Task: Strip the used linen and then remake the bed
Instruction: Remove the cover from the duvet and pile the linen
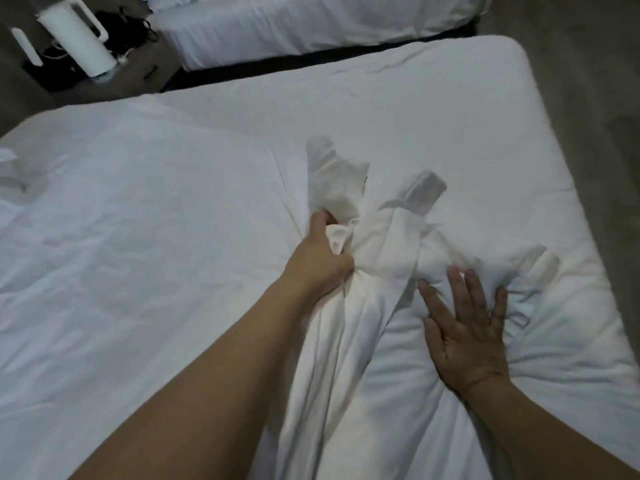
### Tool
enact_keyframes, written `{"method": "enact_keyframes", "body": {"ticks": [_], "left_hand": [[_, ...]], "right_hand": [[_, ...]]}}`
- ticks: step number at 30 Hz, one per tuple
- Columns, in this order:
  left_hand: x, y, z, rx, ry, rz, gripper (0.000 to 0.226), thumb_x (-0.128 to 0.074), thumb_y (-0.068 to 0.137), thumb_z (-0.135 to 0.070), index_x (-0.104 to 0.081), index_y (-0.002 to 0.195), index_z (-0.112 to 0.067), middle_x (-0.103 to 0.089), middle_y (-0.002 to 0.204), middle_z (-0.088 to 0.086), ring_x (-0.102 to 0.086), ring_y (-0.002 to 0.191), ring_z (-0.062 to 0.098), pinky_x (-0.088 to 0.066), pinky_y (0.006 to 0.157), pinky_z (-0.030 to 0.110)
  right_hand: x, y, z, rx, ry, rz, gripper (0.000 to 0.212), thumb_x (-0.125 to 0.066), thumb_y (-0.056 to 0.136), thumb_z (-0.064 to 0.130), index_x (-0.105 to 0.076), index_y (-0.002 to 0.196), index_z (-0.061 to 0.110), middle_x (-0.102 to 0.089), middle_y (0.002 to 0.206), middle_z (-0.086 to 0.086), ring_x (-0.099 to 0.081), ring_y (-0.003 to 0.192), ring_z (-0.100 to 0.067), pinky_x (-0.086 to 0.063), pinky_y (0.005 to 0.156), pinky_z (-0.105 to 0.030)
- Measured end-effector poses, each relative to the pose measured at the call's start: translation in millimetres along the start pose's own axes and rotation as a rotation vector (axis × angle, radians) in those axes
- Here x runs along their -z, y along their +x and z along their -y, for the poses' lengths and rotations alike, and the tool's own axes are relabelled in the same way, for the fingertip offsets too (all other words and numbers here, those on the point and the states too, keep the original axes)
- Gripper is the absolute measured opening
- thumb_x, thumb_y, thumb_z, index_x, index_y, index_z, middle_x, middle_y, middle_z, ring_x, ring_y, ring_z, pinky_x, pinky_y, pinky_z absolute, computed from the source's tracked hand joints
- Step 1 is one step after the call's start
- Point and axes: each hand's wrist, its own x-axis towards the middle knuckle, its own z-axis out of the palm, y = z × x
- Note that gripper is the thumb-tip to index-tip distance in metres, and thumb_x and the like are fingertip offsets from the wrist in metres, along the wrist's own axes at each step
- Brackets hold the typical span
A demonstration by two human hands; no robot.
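**Left hand bunching the sheet, right hand flat on the bed**

Grey carpet floor (595,98) runs past the far and right edges of the wide white mattress bed (450,109) that fills most of my view. Beyond its far edge, across a dark gap, I see a second white-covered bed (311,26). Off the far-left corner stands a dark low bedside stand (138,74) carrying a white handled jug-like appliance (74,36), tangled black cables (135,26) and a small white upright object (26,46) that I cannot identify. At the left edge of the near bed lies a small crumpled white scrap (10,168), blurred.

Across the middle of the bed, a loose white bed sheet (346,341) is gathered into a long twisted rope of folds, running from the near edge up toward the centre, where two cloth ends stick up. It hides the bed's surface beneath it and part of my left wrist.

My left hand (318,251) grips the gathered sheet near its upper end, fingers curled tightly into the cloth. My right hand (467,327) lies just beside the bunch, toward the right edge, fingers straight and spread wide, palm pressing down on the puckered white cover; creases radiate from under it. It holds nothing.
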Motion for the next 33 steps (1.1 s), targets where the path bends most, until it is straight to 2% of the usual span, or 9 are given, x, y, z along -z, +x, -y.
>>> {"method": "enact_keyframes", "body": {"ticks": [7,11,15,17,20,24,26,30,33], "left_hand": [[-27,-58,35,-0.150,0.082,-0.016,0.117,-0.069,0.069,-0.033,0.018,0.144,-0.053,-0.020,0.158,-0.001,-0.035,0.137,0.022,-0.037,0.110,0.041],[-41,-111,50,-0.110,0.624,-0.016,0.125,-0.066,0.068,-0.050,0.032,0.145,-0.036,0.018,0.161,0.006,0.008,0.149,0.029,-0.005,0.121,0.047],[-47,-165,72,-0.146,0.787,-0.092,0.116,-0.075,0.049,-0.024,-0.024,0.153,-0.022,-0.034,0.151,0.022,-0.039,0.135,0.044,-0.034,0.105,0.062],[-40,-172,80,-0.205,0.773,-0.110,0.100,-0.073,0.053,-0.023,-0.039,0.147,-0.022,-0.051,0.136,0.020,-0.055,0.115,0.043,-0.051,0.089,0.054],[-16,-174,59,-0.167,0.715,-0.129,0.066,-0.060,0.075,-0.030,-0.043,0.138,-0.036,-0.054,0.114,0.001,-0.055,0.098,0.028,-0.050,0.072,0.036],[40,-184,19,-0.203,0.696,-0.199,0.014,-0.059,0.076,-0.028,-0.063,0.088,-0.026,-0.062,0.075,0.001,-0.061,0.075,0.022,-0.043,0.060,0.032],[51,-187,15,-0.234,0.750,-0.169,0.013,-0.059,0.076,-0.026,-0.061,0.088,-0.025,-0.062,0.078,0.000,-0.060,0.077,0.021,-0.044,0.062,0.032],[-5,-196,41,-0.205,0.839,-0.001,0.017,-0.068,0.075,-0.029,-0.062,0.091,-0.024,-0.058,0.089,-0.002,-0.062,0.082,0.025,-0.050,0.062,0.035],[-45,-207,67,-0.237,0.914,-0.090,0.042,-0.079,0.057,-0.015,-0.063,0.096,-0.015,-0.054,0.087,0.011,-0.052,0.071,0.033,-0.041,0.054,0.039]], "right_hand": [[8,1,0,0.004,0.007,0.025,0.054,-0.039,0.092,0.035,-0.042,0.145,0.025,-0.031,0.156,-0.010,-0.021,0.146,-0.029,-0.009,0.114,-0.064],[18,6,-2,-0.011,0.032,0.130,0.050,-0.038,0.092,0.038,-0.051,0.138,0.022,-0.035,0.154,-0.006,-0.023,0.146,-0.024,-0.008,0.115,-0.061],[37,28,18,-0.224,0.079,0.172,0.038,-0.037,0.099,0.034,-0.049,0.135,0.027,-0.033,0.154,0.004,-0.012,0.147,-0.010,-0.001,0.114,-0.055],[60,51,41,-0.494,0.297,0.310,0.042,-0.033,0.099,0.046,-0.048,0.133,0.027,-0.028,0.153,0.006,-0.008,0.146,-0.012,0.009,0.114,-0.051],[96,91,72,-0.712,0.399,0.376,0.033,-0.031,0.096,0.040,-0.054,0.103,0.019,-0.049,0.117,-0.004,-0.032,0.128,-0.026,-0.016,0.112,-0.047],[140,113,74,-0.698,0.564,0.085,0.023,-0.039,0.090,0.014,-0.049,0.073,0.002,-0.049,0.074,-0.006,-0.052,0.078,-0.030,-0.035,0.067,-0.027],[158,110,63,-0.670,0.632,0.003,0.020,-0.041,0.088,0.012,-0.044,0.070,0.003,-0.042,0.067,-0.004,-0.039,0.059,-0.021,-0.028,0.049,-0.025],[157,94,53,-0.829,0.791,0.336,0.024,-0.043,0.093,0.022,-0.053,0.079,0.006,-0.058,0.077,-0.013,-0.057,0.070,-0.026,-0.054,0.067,-0.036],[150,81,67,-1.060,1.072,0.519,0.046,-0.039,0.098,0.053,-0.060,0.093,0.012,-0.068,0.086,-0.012,-0.066,0.074,-0.029,-0.058,0.066,-0.038]]}}
